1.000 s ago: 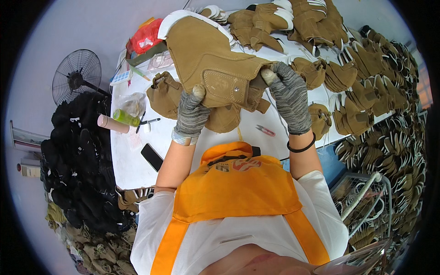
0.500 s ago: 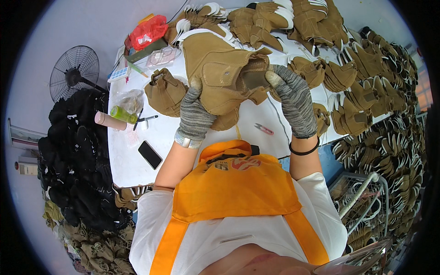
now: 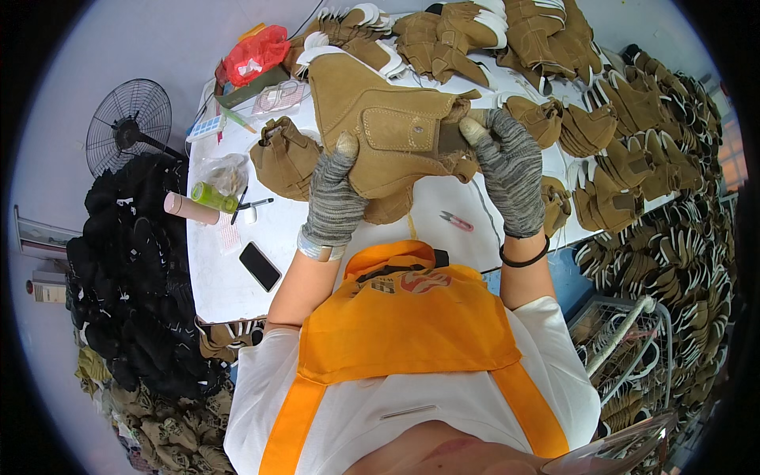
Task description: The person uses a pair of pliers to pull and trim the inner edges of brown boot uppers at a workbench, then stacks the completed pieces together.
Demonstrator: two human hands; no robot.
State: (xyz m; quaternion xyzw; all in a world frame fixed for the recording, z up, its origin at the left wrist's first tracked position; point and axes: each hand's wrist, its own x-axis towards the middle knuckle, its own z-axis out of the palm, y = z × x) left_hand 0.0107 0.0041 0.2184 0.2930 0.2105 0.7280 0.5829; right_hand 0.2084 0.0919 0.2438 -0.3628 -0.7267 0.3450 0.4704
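Observation:
Above the table, both my gloved hands hold a tan shoe upper (image 3: pixel 372 119) with a stitched tab and a small metal eyelet. My left hand (image 3: pixel 336 190) grips its near left side, thumb on top. At the right end, my right hand (image 3: pixel 509 170) pinches the edge by the opening, where a dark lining shows. Another tan shoe upper (image 3: pixel 285 158) lies left of my left hand, and one more sits partly hidden beneath the held one. Small pink-handled thread snips (image 3: pixel 456 221) rest on the table between my forearms.
On the white table (image 3: pixel 214 273) are a phone (image 3: pixel 260 267), a pink bottle (image 3: pixel 190 208), a green-yellow bottle (image 3: pixel 212 196) and a box with a red bag (image 3: pixel 255 55). Stacked tan uppers (image 3: pixel 590 131) line the back and right. A fan (image 3: pixel 128 127) stands left, a wire cart (image 3: pixel 633 348) right.
The held shoe upper has turned and flattened, so its stitched tab and eyelet now face up more. My hands keep their grip, with the right shifted slightly.

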